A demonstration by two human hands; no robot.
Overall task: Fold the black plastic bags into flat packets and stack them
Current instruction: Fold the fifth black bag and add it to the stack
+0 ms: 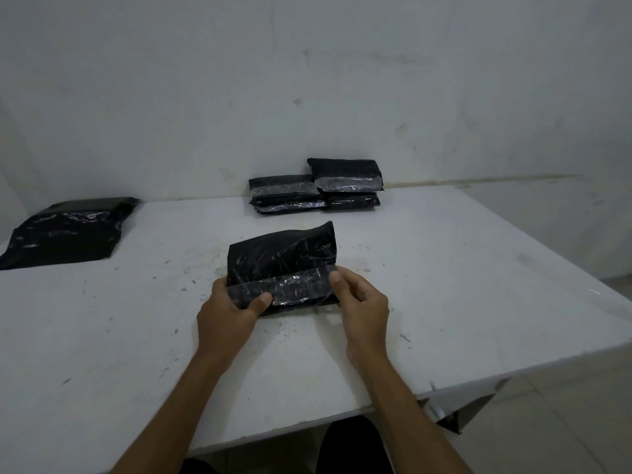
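1. A partly folded black plastic bag (282, 265) lies on the white tabletop (444, 285), about midway between its left and right edges and nearer the front edge than the far one.
2. The left hand (229, 314) grips the bag's near left corner, thumb curled on top of a glossy strip (290, 287) that runs across the bag's near edge, the fingers tucked under it.
3. The right hand (360, 301) pinches the strip's right end between thumb and curled fingers.
4. The bag's far edge lifts slightly off the tabletop, and its far right corner points upward.
5. Finished folded packets (316, 188) sit at the far edge of the tabletop against the wall (307, 80), in two piles touching side by side; the right pile stands taller than the left.
6. A flat unfolded black bag (66, 230) rests at the far left corner of the tabletop, well apart from the hands.
7. The tabletop is scuffed and speckled with dark marks.
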